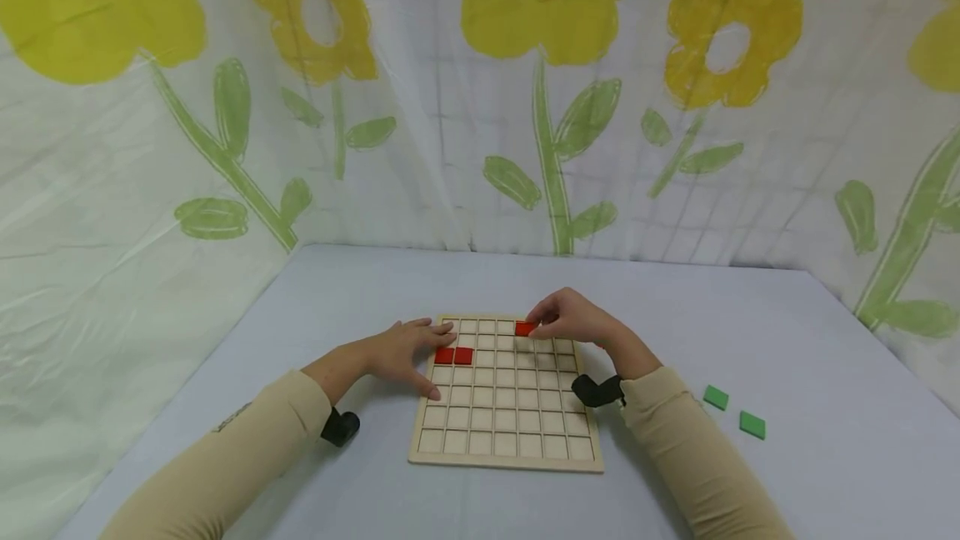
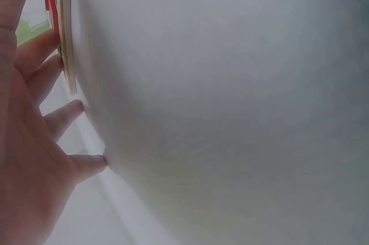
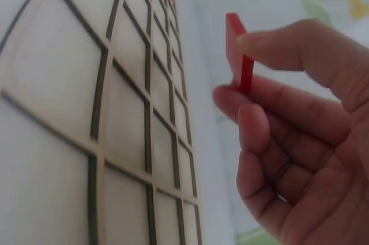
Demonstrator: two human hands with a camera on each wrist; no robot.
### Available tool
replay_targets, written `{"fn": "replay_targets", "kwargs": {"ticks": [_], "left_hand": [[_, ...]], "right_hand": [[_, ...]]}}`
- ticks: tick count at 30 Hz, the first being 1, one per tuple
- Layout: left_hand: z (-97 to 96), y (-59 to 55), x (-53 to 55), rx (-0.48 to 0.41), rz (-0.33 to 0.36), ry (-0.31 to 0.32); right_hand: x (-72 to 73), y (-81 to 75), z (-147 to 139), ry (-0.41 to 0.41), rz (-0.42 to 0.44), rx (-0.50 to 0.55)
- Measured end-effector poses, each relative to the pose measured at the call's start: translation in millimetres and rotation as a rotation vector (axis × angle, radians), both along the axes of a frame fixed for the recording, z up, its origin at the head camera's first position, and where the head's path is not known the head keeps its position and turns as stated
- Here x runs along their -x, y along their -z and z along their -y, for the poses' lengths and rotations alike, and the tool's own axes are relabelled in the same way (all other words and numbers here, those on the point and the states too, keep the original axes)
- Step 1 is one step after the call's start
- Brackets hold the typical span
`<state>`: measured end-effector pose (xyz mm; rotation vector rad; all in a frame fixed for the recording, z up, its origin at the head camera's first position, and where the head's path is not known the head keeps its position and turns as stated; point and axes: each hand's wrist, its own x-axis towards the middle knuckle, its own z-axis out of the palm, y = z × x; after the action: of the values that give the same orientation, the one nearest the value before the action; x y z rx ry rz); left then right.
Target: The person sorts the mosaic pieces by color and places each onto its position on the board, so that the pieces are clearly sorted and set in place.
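Observation:
A square wooden grid board lies on the table. In its third row, at the left side, two red square tiles sit side by side. My left hand rests at the board's left edge with fingers spread; in the left wrist view its fingertips touch the board's edge and the table. Over the far rows, my right hand pinches another red tile between thumb and fingers. The right wrist view shows this red tile tilted on edge, apart from the grid surface.
Two green square tiles lie on the table right of my right forearm. A bit of red peeks out beside the right wrist. Behind the white table hangs a curtain with yellow flowers.

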<state>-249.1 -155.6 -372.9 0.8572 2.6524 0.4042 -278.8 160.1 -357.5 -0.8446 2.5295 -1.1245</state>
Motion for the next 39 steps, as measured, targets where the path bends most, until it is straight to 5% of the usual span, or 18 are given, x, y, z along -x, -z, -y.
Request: {"fn": "replay_targets", "kwargs": {"ticks": [18,39], "left_hand": [[0.3,-1.3,-0.8,-0.002,0.004,-0.011],[-1.4,0.4,-1.4,-0.004,0.008,-0.013]], "right_hand": [[-8.8,4.0,46,0.024,0.021,-0.037],[-16.0,16.1,58,-0.017,-0.006,-0.040]]}}
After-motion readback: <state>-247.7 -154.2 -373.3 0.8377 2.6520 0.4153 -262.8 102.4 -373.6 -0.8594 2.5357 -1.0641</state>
